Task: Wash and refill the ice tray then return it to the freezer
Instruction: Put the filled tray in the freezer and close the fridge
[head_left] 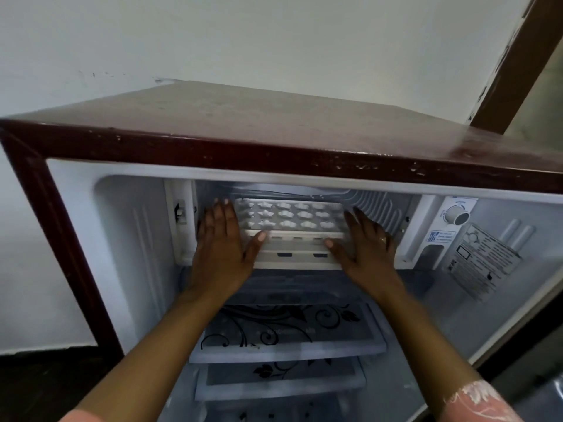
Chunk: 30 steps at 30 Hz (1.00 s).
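Stands before an open maroon fridge (213, 138), both arms stretched into the freezer compartment (380, 208) at its top. Keeps the white ice tray (289, 216) level inside that compartment, just beyond its near lip, between the 2 hands. Presses the left hand (224, 239) flat against the tray's left end, fingers straight and together, thumb lying along the near rim. Sets the right hand (362, 242) against the right end the same way, fingers straight, thumb tip touching the near rim, a ring (382, 240) on 1 finger. Shows 3 rows of cells between the hands; cannot tell what fills them. To the right of the compartment, a white thermostat dial (457, 215) and a printed label (484, 257). Below, nearer, 2 glass shelves (286, 330) with black floral print. At the near right, a pink patterned sleeve (478, 400).
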### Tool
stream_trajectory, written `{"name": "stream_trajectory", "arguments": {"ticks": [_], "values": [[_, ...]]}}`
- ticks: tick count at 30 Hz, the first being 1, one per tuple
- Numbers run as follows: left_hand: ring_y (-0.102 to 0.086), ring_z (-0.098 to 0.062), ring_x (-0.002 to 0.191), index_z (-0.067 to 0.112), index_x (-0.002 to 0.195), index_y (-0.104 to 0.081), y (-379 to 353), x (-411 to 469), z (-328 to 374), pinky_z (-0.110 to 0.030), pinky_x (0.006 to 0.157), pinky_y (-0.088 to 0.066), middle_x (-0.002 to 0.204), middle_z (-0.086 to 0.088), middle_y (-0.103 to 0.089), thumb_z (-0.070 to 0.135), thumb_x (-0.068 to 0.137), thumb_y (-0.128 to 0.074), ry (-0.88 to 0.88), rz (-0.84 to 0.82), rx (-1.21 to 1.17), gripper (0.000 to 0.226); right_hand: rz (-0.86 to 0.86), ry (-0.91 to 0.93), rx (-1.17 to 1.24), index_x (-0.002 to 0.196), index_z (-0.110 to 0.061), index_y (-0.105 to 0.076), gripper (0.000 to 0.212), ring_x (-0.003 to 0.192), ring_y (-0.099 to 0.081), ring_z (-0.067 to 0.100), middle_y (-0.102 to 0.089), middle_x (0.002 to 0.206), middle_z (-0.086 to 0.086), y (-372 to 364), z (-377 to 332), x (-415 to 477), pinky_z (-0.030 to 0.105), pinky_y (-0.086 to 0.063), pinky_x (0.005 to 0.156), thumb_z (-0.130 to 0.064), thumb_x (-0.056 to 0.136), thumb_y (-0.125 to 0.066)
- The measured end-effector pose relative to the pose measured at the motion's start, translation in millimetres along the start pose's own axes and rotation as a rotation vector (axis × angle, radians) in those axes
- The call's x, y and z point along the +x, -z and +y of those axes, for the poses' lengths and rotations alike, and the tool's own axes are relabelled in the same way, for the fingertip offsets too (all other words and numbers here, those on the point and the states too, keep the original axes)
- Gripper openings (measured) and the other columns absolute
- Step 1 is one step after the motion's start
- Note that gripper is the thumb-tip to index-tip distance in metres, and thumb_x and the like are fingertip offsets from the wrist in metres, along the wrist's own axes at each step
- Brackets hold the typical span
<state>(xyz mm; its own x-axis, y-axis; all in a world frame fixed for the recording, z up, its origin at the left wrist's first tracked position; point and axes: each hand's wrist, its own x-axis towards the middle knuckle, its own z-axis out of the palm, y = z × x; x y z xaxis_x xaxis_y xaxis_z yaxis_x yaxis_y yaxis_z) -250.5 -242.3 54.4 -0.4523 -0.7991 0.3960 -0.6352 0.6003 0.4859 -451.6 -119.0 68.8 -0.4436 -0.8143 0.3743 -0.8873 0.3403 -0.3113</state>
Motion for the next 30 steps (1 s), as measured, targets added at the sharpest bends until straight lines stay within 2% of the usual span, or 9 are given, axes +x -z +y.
{"name": "stream_trajectory", "arguments": {"ticks": [3,6,12,15,17,21,25,27,30], "values": [[0.026,-0.020,0.140,0.014,0.142,0.022,2,-19,4,-0.032,0.113,0.019,0.151,-0.008,0.026,0.073,0.075,0.001,-0.052,0.031,0.100,0.092,0.086,0.083,-0.088,0.148,-0.022,-0.018,0.081,0.141,-0.017,0.023,-0.018,0.156,0.002,1,-10,-20,0.036,0.001,0.111,-0.065,0.080,-0.011],[0.033,-0.014,0.134,0.018,0.137,0.028,4,-37,12,-0.033,0.112,0.021,0.146,-0.006,0.033,0.067,0.081,-0.003,-0.052,-0.009,0.096,0.081,0.143,0.108,-0.139,0.146,-0.021,-0.025,0.069,0.139,-0.025,0.026,-0.029,0.152,0.004,3,-18,-41,0.037,0.001,0.109,-0.057,0.087,-0.020],[0.023,-0.022,0.139,0.007,0.147,0.009,9,-85,26,-0.037,0.112,0.020,0.154,-0.013,0.016,0.063,0.079,0.003,-0.080,0.013,0.232,0.088,0.116,0.070,-0.175,0.143,-0.019,-0.032,0.068,0.138,-0.030,0.025,-0.034,0.150,0.003,13,-30,-91,0.039,0.000,0.108,-0.056,0.088,-0.020],[-0.001,-0.031,0.143,-0.002,0.145,-0.021,10,-113,33,-0.042,0.113,0.007,0.153,-0.021,-0.015,0.057,0.087,-0.018,-0.119,0.051,0.273,0.082,0.103,0.039,-0.170,0.140,-0.018,-0.038,0.066,0.136,-0.035,0.025,-0.040,0.146,0.003,20,-34,-120,0.038,-0.002,0.108,-0.055,0.088,-0.022],[-0.012,-0.033,0.140,-0.005,0.140,-0.031,11,-134,37,-0.044,0.112,0.001,0.149,-0.023,-0.027,0.054,0.090,-0.024,-0.131,0.044,0.300,0.078,0.096,0.022,-0.178,0.137,-0.017,-0.044,0.063,0.132,-0.041,0.025,-0.046,0.142,0.003,26,-36,-141,0.038,-0.005,0.107,-0.054,0.089,-0.026],[-0.014,-0.033,0.139,-0.004,0.139,-0.034,19,-181,49,-0.043,0.112,0.001,0.148,-0.023,-0.030,0.054,0.094,-0.015,-0.136,0.043,0.318,0.076,0.099,0.009,-0.186,0.135,-0.018,-0.046,0.067,0.131,-0.043,0.025,-0.047,0.141,0.003,41,-41,-187,0.038,-0.005,0.108,-0.060,0.090,-0.020],[-0.014,-0.033,0.138,-0.003,0.139,-0.036,32,-230,64,-0.042,0.112,0.003,0.148,-0.021,-0.030,0.054,0.093,-0.020,-0.124,0.032,0.298,0.075,0.090,-0.004,-0.156,0.139,-0.018,-0.042,0.067,0.135,-0.036,0.023,-0.042,0.145,0.002,62,-49,-235,0.038,-0.001,0.109,-0.057,0.088,-0.023],[-0.014,-0.030,0.139,-0.003,0.138,-0.036,40,-255,71,-0.041,0.112,0.001,0.148,-0.021,-0.030,0.055,0.094,-0.014,-0.124,0.027,0.283,0.076,0.071,-0.010,-0.180,0.138,-0.018,-0.043,0.066,0.134,-0.039,0.024,-0.043,0.144,0.002,73,-52,-258,0.038,-0.002,0.108,-0.056,0.088,-0.024],[-0.006,-0.022,0.141,-0.001,0.142,-0.030,53,-289,82,-0.032,0.113,0.008,0.152,-0.016,-0.018,0.056,0.094,-0.015,-0.140,0.031,0.221,0.076,0.062,-0.028,-0.202,0.134,-0.017,-0.048,0.062,0.127,-0.047,0.027,-0.050,0.138,0.004,90,-58,-292,0.039,-0.008,0.106,-0.054,0.088,-0.029]]}}
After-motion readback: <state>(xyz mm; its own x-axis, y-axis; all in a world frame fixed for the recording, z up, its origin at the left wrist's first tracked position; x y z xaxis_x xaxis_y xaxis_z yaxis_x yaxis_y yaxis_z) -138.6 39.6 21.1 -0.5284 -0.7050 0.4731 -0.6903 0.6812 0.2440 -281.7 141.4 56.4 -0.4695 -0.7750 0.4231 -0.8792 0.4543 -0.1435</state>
